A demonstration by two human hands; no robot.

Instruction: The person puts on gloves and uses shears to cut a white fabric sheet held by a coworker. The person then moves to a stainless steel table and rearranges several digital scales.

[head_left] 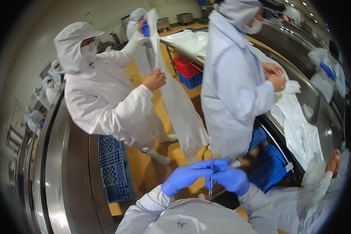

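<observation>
In front of my chest, my left hand (188, 176), in a blue glove, has its fingers closed against a long, thin, shiny metal tool (211, 181). The tool stands nearly upright and looks like a narrow strip from here; its exact kind cannot be made out. Facing it from the other side, my blue-gloved right hand (232, 178) is slightly blurred, its curled fingers meeting the tool's middle. A long white plastic sheet (179, 107) hangs just beyond my hands, held up by a co-worker (101, 85) in white.
Another co-worker (234, 85) handles white plastic (300, 124) on a steel table (314, 97) to the right. A blue crate (113, 167) stands left, another blue crate (269, 167) right. A red crate (186, 68) is farther off. Steel counters (58, 187) line the left.
</observation>
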